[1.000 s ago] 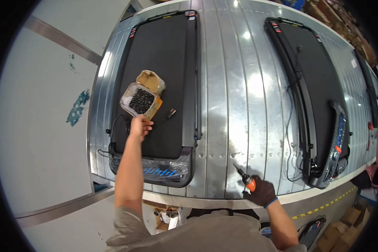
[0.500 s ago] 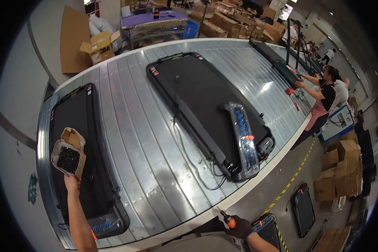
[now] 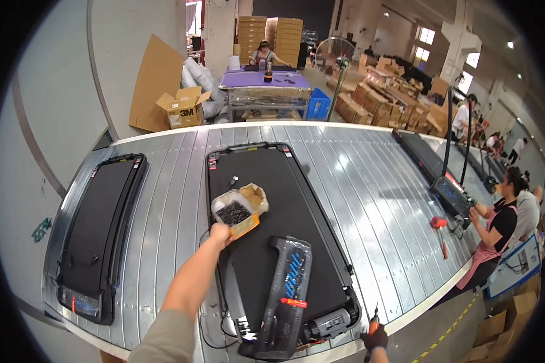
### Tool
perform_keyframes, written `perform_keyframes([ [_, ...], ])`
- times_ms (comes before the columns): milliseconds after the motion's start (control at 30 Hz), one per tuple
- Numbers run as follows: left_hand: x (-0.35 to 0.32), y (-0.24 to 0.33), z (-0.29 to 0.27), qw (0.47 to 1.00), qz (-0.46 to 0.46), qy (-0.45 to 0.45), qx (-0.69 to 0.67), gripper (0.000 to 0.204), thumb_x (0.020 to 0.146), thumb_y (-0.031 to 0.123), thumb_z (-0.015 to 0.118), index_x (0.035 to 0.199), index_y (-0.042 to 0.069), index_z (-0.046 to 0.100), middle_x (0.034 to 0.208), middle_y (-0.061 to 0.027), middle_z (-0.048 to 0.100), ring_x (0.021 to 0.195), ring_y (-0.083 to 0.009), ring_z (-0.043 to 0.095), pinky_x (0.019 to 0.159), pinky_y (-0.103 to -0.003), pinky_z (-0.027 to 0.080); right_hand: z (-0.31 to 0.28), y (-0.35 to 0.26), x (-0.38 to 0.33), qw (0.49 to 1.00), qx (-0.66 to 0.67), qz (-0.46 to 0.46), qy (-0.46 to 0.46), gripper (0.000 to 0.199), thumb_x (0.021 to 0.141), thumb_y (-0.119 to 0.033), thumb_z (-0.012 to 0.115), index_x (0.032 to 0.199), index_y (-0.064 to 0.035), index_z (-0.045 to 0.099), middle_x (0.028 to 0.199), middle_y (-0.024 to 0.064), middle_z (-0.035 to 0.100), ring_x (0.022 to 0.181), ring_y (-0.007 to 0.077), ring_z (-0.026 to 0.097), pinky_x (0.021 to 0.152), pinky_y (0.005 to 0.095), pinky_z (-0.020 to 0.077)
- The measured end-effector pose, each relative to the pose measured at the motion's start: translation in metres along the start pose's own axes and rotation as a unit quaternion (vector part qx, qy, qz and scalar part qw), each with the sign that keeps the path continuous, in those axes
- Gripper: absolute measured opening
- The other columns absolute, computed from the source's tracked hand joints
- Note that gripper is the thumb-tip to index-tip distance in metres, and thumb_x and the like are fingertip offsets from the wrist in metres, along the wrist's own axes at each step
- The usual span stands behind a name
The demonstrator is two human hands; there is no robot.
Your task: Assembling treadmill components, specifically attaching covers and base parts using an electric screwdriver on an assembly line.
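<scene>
Treadmill deck [image 3: 103,224], black and flat, lies far left of the left-hand fingers on the ribbed metal conveyor surface [image 3: 175,181]. Left hand [image 3: 219,234] reaches out from the lower edge, fingers closed on the near corner of an open cardboard box [image 3: 239,210]. Box is full of small dark parts, too small to tell what kind. It rests tilted on the belt of a second black treadmill [image 3: 272,206], just ahead of the fingers. Small dark item [image 3: 233,179] sits on that belt beyond the box, apart from it. Folded console bar [image 3: 287,290], plastic-wrapped with blue marks and a red tag, lies across the near end of the belt, right of and nearer than the left fingers.

Right hand [image 3: 375,339], in a dark glove, is at the lower edge, fingers wrapped around an orange-handled screwdriver [image 3: 373,320] pointing up, just off the conveyor's near rim. Orange mallet [image 3: 440,230] lies on the surface well to the right and beyond those fingers. Further right, another person in a pink apron [image 3: 496,242] stands at a third treadmill [image 3: 436,175]. Cardboard boxes [image 3: 181,106] sit on the floor past the far edge.
</scene>
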State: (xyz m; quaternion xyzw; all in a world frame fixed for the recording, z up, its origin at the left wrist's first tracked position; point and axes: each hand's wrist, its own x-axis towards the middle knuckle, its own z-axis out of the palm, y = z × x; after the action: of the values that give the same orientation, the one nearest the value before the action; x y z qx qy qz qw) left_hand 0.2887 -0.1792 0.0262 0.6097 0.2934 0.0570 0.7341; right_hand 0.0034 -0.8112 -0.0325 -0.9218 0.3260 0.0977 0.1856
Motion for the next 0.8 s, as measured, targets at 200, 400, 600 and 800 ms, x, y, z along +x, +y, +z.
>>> perform_keyframes([
  [200,-0.096,0.015,0.002,0.995,0.075,-0.042,-0.047,0.053,0.108,0.025,0.046,0.156,0.014,0.028,0.122,-0.0145,0.063,0.093,-0.0219,0.067,0.069,-0.033,0.056,0.013,-0.049,0.034,0.995,-0.033,-0.075,-0.051,0.068,0.073,-0.043,0.083,0.126,-0.0110,0.055,0.116,0.0210,0.070,0.107,0.0404,0.068,0.092,0.0505,0.0544],
  [400,-0.400,-0.079,-0.140,0.869,0.283,0.223,0.339,0.056,0.104,0.024,0.056,0.152,0.004,0.036,0.128,-0.0157,0.054,0.114,-0.0256,0.053,0.101,-0.039,0.042,-0.024,-0.234,-0.018,0.807,0.310,-0.465,0.192,0.040,0.086,-0.017,0.073,0.120,0.0005,0.064,0.113,0.0210,0.065,0.109,0.0409,0.062,0.098,0.0468,0.0486],
  [600,-0.552,-0.084,-0.116,0.852,-0.462,0.141,-0.200,0.075,0.103,0.056,0.050,0.145,-0.004,0.039,0.144,-0.0197,0.050,0.133,-0.0333,0.049,0.112,-0.050,0.039,-0.030,-0.427,-0.095,0.820,-0.044,-0.559,-0.116,0.060,0.094,-0.057,0.054,0.119,-0.0055,0.070,0.114,0.0197,0.070,0.111,0.0382,0.065,0.100,0.0479,0.0499],
  [800,-0.619,-0.126,-0.119,0.930,-0.228,0.241,-0.156,0.067,0.104,0.052,0.052,0.144,0.000,0.041,0.128,-0.0162,0.062,0.113,-0.0286,0.065,0.097,-0.045,0.054,-0.155,-0.322,-0.121,0.846,0.070,-0.506,-0.150,0.063,0.093,-0.063,0.055,0.105,-0.0031,0.070,0.101,0.0210,0.070,0.099,0.0404,0.066,0.092,0.0464,0.0509],
])
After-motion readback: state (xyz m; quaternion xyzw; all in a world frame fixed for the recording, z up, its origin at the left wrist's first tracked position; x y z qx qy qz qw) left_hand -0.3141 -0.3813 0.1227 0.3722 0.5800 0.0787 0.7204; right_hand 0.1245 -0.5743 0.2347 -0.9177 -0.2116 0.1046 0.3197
